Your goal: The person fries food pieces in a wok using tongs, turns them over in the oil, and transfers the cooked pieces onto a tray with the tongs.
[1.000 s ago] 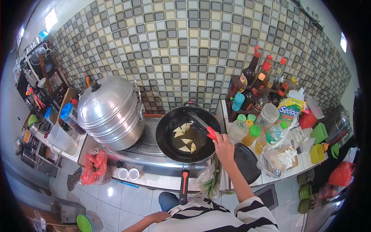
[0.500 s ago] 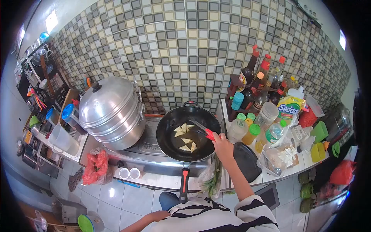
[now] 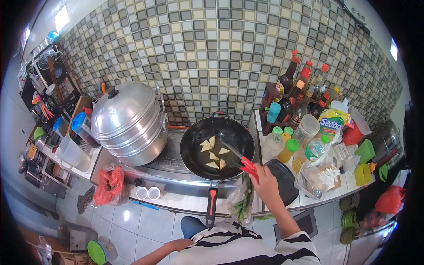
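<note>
Red-handled tongs [image 3: 249, 168] are gripped by the right hand [image 3: 266, 182], fingers clenched around the red handle; the metal end is held out over the frying pan [image 3: 192, 152] (whether the tip touches the oil cannot be told). Pale triangular pieces [image 3: 212, 165] are seen in the pan, set in shallow oil near its middle, some overlapping, others apart. The pan is placed on the stove [image 3: 174, 150], its black-and-red handle [image 3: 211, 206] pointed toward the person's body. The left hand [image 3: 182, 244] is held at the waist, against the striped shirt [image 3: 229, 251]; its fingers are too unclear, so released or clenched cannot be told. On the pan's left, the stove is shared with a big lidded metal steamer [image 3: 128, 126]. On the right, a flat black pan [image 3: 285, 183] is laid on the counter [image 3: 292, 204], just beside the right hand; past it, white cut pieces [image 3: 327, 177] are kept by a clear plastic box [image 3: 304, 189]. Jars and sauce bottles [image 3: 287, 78] are crowded behind. Two white cups [image 3: 148, 193] and a red plastic bag [image 3: 108, 184] are set along the front edge, left.
</note>
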Available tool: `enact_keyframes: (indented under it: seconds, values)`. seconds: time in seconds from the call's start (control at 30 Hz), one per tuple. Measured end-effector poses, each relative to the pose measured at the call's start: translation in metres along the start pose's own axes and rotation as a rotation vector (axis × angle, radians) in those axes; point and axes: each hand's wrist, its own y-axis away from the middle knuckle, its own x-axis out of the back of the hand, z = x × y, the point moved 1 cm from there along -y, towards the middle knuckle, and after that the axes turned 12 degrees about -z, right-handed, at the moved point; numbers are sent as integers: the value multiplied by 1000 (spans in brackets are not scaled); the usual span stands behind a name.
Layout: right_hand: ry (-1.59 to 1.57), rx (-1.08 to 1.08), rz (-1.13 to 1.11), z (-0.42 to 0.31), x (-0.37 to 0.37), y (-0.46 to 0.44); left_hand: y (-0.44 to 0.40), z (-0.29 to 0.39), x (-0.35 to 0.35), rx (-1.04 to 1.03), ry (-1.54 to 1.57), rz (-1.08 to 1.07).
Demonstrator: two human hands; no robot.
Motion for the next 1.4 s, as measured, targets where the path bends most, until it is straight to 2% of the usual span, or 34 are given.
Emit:
enact_keyframes:
  seconds: [0.13, 0.27, 0.33, 0.43, 0.67, 0.77, 0.83, 0.93, 1.13, 1.23, 1.37, 1.4]
  values:
    - [-46, -16, -73, -7, -5, 10, -2, -6, -4, 3, -33, -21]
    - [1, -56, -28, -5, -26, 6, -3, -8, -6, -25, -60, 9]
    - [151, -123, -22, 1, -40, 2, -4, -6, -4, 5, -63, -53]
    - [288, -135, -24, 7, -52, -4, -2, -7, -7, 16, -49, -7]
    - [363, -195, -157, 15, -59, -10, 2, 5, -5, 4, -41, -23]
    - [341, -199, -126, 15, -49, -19, 3, 9, -5, 5, -39, 28]
    - [335, -226, -73, 16, -43, -23, -2, 2, -8, 62, -52, -62]
    - [318, -233, -14, 21, -40, -25, -2, -3, -13, 69, -47, -45]
    - [366, -212, 132, 29, -43, -29, -5, -13, -19, 12, -130, -13]
    - [301, -268, 20, 29, -44, -30, -10, -17, -19, 88, -115, -80]
    - [268, -229, -7, 30, -40, -30, -5, -10, -16, 60, -84, -58]
    - [305, -214, 49, 33, -42, -30, -4, -5, -14, 61, -68, -55]
